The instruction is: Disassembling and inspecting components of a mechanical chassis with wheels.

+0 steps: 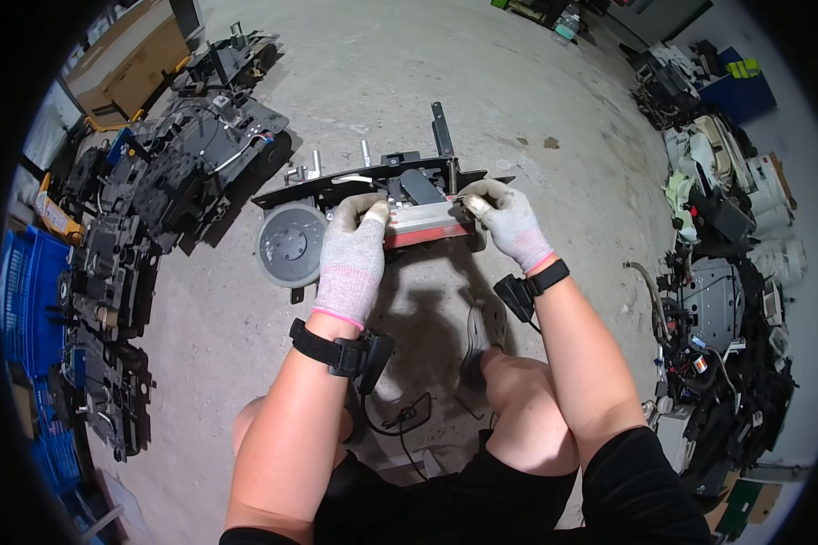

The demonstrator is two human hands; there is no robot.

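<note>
A black wheeled chassis [318,188] rests on the floor in front of me, with a round grey wheel [291,245] on its left and upright metal posts. Along its near side runs a silver-and-red block [427,227]. My left hand [353,250], in a pale knit glove, has its fingers curled closed at the block's left end. At the right end my gloved right hand [511,221] is closed in a pinch beside an upright rod. Whatever lies between its fingertips is too small to make out.
Similar black chassis units [214,136] line the left side, beside blue crates [32,300] and a cardboard box [132,64]. Dark parts and cables [727,354] are heaped along the right wall. My shoe [477,336] and a loose black cable [409,418] are close to the chassis.
</note>
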